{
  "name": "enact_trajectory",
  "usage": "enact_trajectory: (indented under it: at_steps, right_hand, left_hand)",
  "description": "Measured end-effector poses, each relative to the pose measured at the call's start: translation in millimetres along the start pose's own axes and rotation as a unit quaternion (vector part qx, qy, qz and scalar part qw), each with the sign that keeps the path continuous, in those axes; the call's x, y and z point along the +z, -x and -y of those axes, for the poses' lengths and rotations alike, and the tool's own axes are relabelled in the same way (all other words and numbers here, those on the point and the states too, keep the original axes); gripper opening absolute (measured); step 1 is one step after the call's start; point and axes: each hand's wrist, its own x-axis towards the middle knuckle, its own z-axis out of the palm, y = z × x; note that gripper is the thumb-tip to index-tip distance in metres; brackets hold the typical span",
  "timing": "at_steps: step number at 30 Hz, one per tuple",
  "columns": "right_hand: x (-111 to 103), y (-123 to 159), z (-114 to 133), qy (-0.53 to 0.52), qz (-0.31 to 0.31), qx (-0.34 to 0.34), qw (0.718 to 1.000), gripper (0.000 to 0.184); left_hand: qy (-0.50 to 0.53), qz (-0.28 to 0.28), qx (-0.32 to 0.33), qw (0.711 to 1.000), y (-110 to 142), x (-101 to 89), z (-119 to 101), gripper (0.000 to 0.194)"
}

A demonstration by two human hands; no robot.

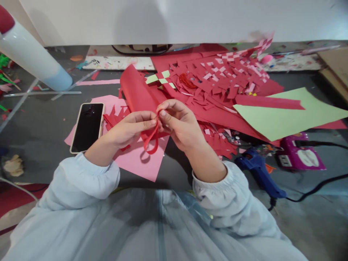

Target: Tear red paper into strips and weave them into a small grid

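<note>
The left hand (129, 128) and the right hand (182, 125) have thumbs and fingertips pinched on a narrow red strip (157, 139), whose loop hangs between them above a pink paper sheet (144, 165). Just past the fingers lies a curled red sheet (136, 87); near the left wrist (99, 150) I see a pale-cased smartphone (88, 127), screen dark. Farther back, red paper cuttings (214, 79) are heaped loose, a pale green sheet (288, 117) to their right. Beyond the right sleeve (217, 188), a blue glue gun (259, 172) lies beside a purple box (304, 154), its inside hidden. Far left stands a white-and-blue bottle (38, 54), red cap (5, 21) on, contents out of sight
</note>
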Motion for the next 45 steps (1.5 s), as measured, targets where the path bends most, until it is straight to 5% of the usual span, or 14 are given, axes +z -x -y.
enact_trajectory:
  at_steps: [9,17,28,45]
  right_hand:
    - [-3,-2,6,0.048,-0.106,0.037,0.992,0.035]
    - [-4,0,12,0.103,-0.067,0.014,0.992,0.015]
    - [-5,0,20,0.166,-0.060,0.045,0.983,0.008]
    - [-12,1,11,0.271,-0.035,-0.017,0.962,0.005]
  left_hand:
    - [-0.009,-0.109,0.128,0.986,-10,0.3,18,0.036]
    - [-0.045,-0.143,0.153,0.977,-12,-2.4,24,0.028]
    - [-0.083,-0.143,0.135,0.977,-8,5.1,15,0.024]
    - [-0.218,-0.149,0.110,0.958,-8,4.9,12,0.016]
